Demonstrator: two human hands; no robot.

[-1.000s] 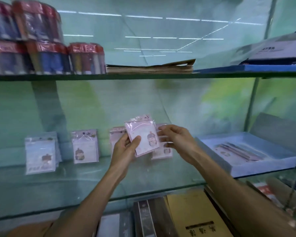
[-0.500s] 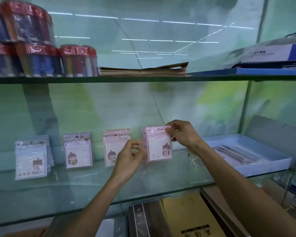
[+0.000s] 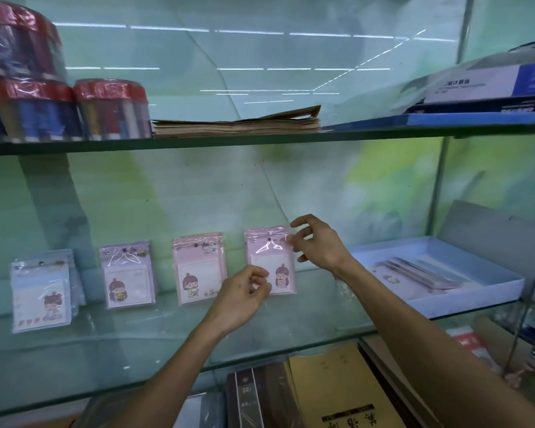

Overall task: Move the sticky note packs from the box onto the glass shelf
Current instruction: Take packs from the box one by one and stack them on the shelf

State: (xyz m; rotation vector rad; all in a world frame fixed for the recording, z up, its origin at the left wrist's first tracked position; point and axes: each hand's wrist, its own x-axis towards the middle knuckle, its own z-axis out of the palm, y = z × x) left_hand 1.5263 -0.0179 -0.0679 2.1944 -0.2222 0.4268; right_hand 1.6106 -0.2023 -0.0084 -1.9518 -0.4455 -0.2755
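Four sets of sticky note packs lean upright against the back wall on the glass shelf (image 3: 130, 344): a blue one (image 3: 40, 293), a purple one (image 3: 127, 278) and two pink ones (image 3: 198, 268) (image 3: 267, 251). My right hand (image 3: 320, 244) hovers with fingers spread at the top right corner of the rightmost pink pack, fingertips just at its edge. My left hand (image 3: 244, 293) is loosely curled in front of that pack's lower left corner and holds nothing. The pale blue box (image 3: 476, 293) sits at the shelf's right end with a few packs (image 3: 414, 270) lying flat inside.
The upper glass shelf (image 3: 260, 139) carries shrink-wrapped tubs of pens (image 3: 112, 109), a stack of brown paper (image 3: 238, 123) and blue cartons (image 3: 491, 88). Below the shelf lie notebooks (image 3: 337, 393). A metal upright (image 3: 439, 186) stands behind the box.
A second ago both hands held a pink pack in front of the shelf's back. They stood it against the wall at the row's right end, and the fingers have now loosened from it.
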